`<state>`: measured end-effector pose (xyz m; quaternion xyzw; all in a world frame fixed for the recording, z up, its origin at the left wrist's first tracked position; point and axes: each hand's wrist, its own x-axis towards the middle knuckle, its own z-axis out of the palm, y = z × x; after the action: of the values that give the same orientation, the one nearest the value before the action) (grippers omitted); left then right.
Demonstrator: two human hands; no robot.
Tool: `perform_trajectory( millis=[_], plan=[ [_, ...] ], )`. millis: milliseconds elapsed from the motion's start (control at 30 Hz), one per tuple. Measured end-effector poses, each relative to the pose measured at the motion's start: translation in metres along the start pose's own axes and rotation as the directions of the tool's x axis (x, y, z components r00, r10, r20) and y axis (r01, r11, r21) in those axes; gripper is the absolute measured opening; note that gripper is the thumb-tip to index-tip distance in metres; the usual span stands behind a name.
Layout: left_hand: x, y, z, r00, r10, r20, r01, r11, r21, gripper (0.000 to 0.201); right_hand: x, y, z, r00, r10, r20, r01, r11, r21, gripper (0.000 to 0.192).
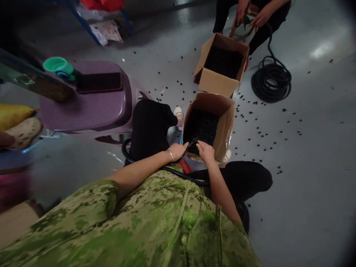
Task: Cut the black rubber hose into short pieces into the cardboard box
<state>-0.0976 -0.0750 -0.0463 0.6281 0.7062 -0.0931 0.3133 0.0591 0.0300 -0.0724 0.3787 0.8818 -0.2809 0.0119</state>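
- The left hand (pixel 178 151) is closed around a black hose (pixel 167 168) at the near rim of the near box (pixel 219 107); a bangle sits on that wrist.
- The right hand (pixel 206 151) is just right of it, fingers curled and pinching the hose end over the box's near edge; what else it grips is too small to tell.
- The hose runs from the hands back across the lap in a curve, over a red thing that is mostly hidden.
- The near box is open cardboard on the floor (pixel 306 148) between the person's knees, partly filled with small black pieces (pixel 200 126).
- A far box (pixel 214 79), also open and holding dark pieces, stands just beyond it.
- Loose black bits lie scattered over the floor around both boxes.
- A coil (pixel 271 79) of black hose lies right of the far box.
- At the far edge another person sits, both hands (pixel 260 18) on a hose leading down to the coil.
- Left, a purple stool (pixel 91 107) carries a phone (pixel 98 82) and a green cup (pixel 59 67).
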Motion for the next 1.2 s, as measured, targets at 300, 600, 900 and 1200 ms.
perform_trajectory(
  millis=[300,600,900,1200],
  plan=[
    [0.013,-0.002,-0.002,0.998,0.038,0.047,-0.038,0.999,-0.004,0.042,0.0,-0.002,0.0,0.992,0.091,0.087,-0.087,0.995,-0.054,0.034],
    [0.012,-0.004,0.009,0.999,0.02,0.025,-0.019,0.999,-0.045,0.035,0.001,-0.002,0.005,0.968,0.113,0.223,-0.069,0.978,-0.196,0.031],
    [0.008,-0.002,0.005,1.0,-0.004,0.007,0.004,0.998,-0.055,0.035,0.004,-0.002,0.003,0.961,0.098,0.257,-0.057,0.985,-0.164,0.033],
    [0.001,-0.006,0.006,1.0,-0.013,-0.019,0.011,0.995,-0.099,0.035,0.012,0.021,0.003,0.963,0.268,-0.012,-0.254,0.926,0.28,0.033]
  ],
)
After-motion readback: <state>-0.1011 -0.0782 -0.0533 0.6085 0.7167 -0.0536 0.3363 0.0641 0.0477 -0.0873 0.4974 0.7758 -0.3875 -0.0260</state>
